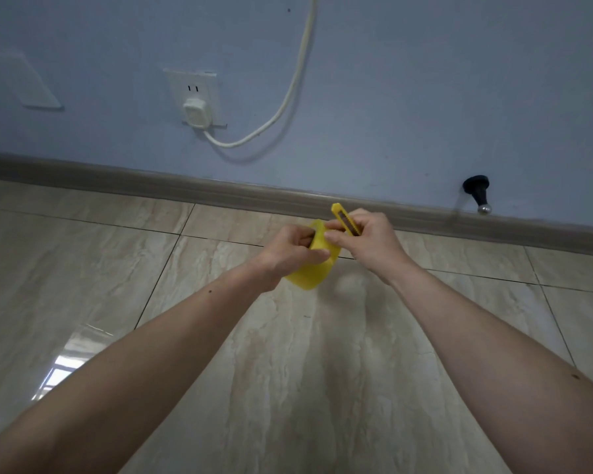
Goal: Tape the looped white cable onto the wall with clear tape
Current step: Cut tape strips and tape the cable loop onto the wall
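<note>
A white cable (290, 94) hangs down the blue wall (425, 97), curves in a loop and runs into a white plug (195, 112) seated in a wall socket (192, 87). Below it, over the floor, my left hand (288, 254) grips a yellowish roll of tape (314, 273), fingers through its core. My right hand (367, 241) holds a yellow utility knife (342, 218) against the top of the roll, its tip pointing up and to the left. Both hands meet at the roll.
A grey skirting board (220, 189) runs along the foot of the wall. A black door stopper (478, 196) with a metal tip sticks out at the right. A blank white cover plate (31, 83) sits left of the socket. Glossy beige tiles (288, 371) cover the floor.
</note>
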